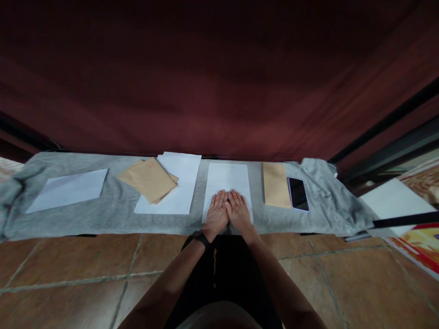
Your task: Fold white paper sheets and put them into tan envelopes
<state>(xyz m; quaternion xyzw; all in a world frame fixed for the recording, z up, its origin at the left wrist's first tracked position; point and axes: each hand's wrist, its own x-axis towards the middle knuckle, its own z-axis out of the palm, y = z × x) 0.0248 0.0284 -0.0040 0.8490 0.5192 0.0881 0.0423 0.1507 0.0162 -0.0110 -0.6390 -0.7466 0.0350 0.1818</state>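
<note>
A white sheet of paper (228, 176) lies upright to me on the grey cloth, straight in front of my body. My left hand (217, 211) rests flat on its lower half, fingers stretched out and pointing away from me. Beside it, thumbs close together, my right hand (238, 209) lies palm down on the same sheet. Neither hand grips anything. The lower middle of the paper is hidden under both hands. A brown envelope (276, 185) sits to the right of the sheet, and a dark-screened phone (298, 193) lies against its right side.
Left of the sheet, several brown envelopes (154, 179) are piled on white papers (185, 183). Another white paper (68, 189) lies further left. Grey cloth (116, 212) covers the long narrow table. A dark red curtain (212, 100) hangs behind it, and a white board (398, 201) stands at right.
</note>
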